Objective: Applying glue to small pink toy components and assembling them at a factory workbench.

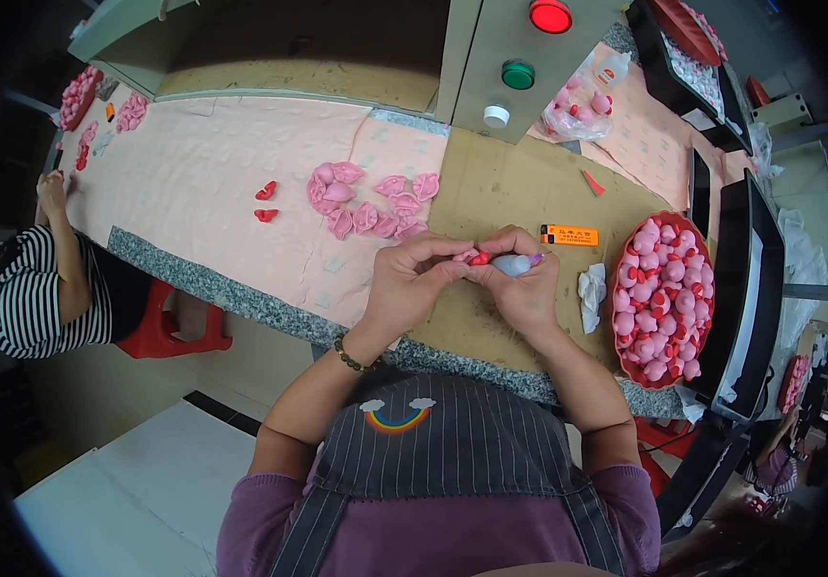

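My left hand (406,281) pinches a small pink and red piece (476,258) in front of me. Right beside it, my right hand (527,296) holds a small pale-blue squeeze bottle (511,265) with a purple end, close against that piece. Fingers partly cover both things, so the exact contact is hidden. Beyond my left hand lie several loose pink shell-like pieces (366,217), next to a cluster of rounder pink parts (335,187). Two small red pieces (266,215) rest farther left on the pink sheet.
At my right stands a red basket (616,322) heaped with pink and red figures (664,298). An orange box (569,235) and a crumpled white tissue (592,296) lie before it. A grey machine housing (476,87) bounds the far side. Another person (44,288) sits at left.
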`<state>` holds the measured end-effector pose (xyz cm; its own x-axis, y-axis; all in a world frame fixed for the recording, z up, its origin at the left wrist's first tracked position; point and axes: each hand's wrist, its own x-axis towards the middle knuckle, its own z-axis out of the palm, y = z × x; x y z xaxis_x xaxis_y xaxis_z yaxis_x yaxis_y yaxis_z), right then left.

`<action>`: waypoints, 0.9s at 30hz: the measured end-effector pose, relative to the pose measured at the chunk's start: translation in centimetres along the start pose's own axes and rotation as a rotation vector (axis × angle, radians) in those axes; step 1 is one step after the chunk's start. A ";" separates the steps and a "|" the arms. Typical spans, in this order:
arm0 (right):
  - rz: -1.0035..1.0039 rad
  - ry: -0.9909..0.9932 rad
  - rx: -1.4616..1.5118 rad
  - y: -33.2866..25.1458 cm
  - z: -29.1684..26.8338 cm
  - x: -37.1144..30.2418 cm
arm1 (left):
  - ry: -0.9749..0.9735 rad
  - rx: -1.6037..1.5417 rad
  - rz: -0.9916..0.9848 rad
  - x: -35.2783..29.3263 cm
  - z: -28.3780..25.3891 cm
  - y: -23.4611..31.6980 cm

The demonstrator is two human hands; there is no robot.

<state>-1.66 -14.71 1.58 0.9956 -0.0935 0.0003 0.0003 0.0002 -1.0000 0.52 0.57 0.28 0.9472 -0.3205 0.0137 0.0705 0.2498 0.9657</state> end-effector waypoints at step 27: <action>-0.488 -0.053 -0.167 -0.7 -1.7 0.4 | -0.013 0.096 0.078 0.2 1.0 0.2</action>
<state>-1.40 -16.46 2.24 0.8868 0.0077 0.4621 0.4550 -0.1903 -0.8699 0.44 -0.40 0.76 0.9446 -0.3151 0.0925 -0.0342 0.1857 0.9820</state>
